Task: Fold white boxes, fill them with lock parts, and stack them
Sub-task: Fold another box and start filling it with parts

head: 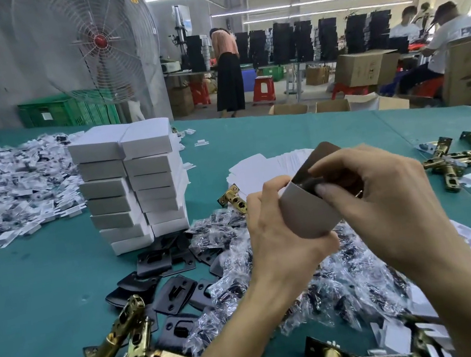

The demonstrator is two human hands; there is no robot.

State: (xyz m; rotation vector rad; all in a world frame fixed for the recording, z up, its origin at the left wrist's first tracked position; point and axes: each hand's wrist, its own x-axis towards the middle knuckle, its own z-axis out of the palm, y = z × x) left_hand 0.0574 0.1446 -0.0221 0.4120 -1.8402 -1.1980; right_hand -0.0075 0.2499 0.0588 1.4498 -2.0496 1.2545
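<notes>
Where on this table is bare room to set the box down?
Bare cloth lies left of the box stack, between the white scrap pile and the black plates; more beyond the flat blanks. Closer in, bags and latches crowd it.

Teal-covered table (pixel 44 288): two-column stack of closed white boxes (pixel 133 189) left of centre, black strike plates (pixel 172 294) at its foot, heap of clear bagged parts (pixel 276 280) beside those, brass latch bolts (pixel 123 353) at near edge, more brass latches (pixel 458 159) far right, fanned flat box blanks (pixel 264 170) mid-table, white card pieces (pixel 6 191) heaped far left
</notes>
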